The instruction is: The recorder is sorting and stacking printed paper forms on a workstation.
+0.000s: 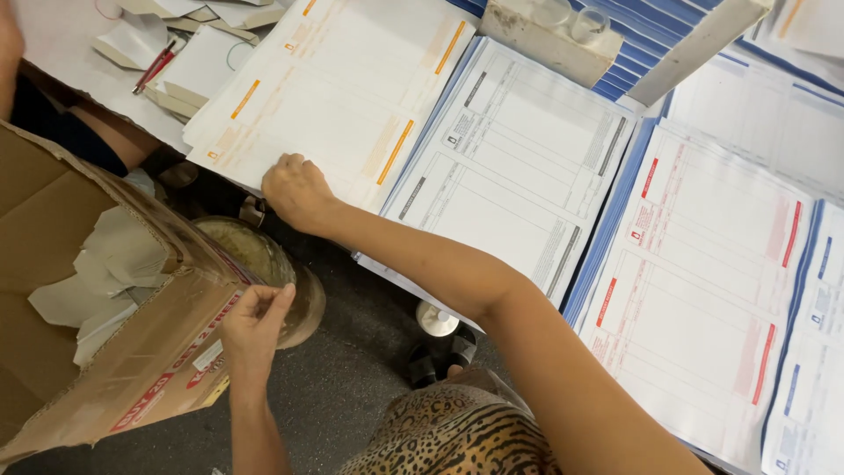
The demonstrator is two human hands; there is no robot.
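My right hand point(296, 190) reaches across to the near edge of a stack of white forms with orange bars point(338, 88). Its fingers are curled onto the edge of the top sheet. My left hand point(255, 324) hovers lower down, beside the flap of an open cardboard box point(154, 352). Its fingertips are pinched against the thumb, and I see nothing between them. The box holds crumpled white paper point(97, 281).
More form stacks lie to the right: grey-barred point(519, 167), red-barred point(703, 290) and blue-barred point(813, 387). A round tub point(264, 255) stands on the dark floor under the table edge. A red pen point(154, 68) and folded papers lie at top left, beside another person's limb point(110, 136).
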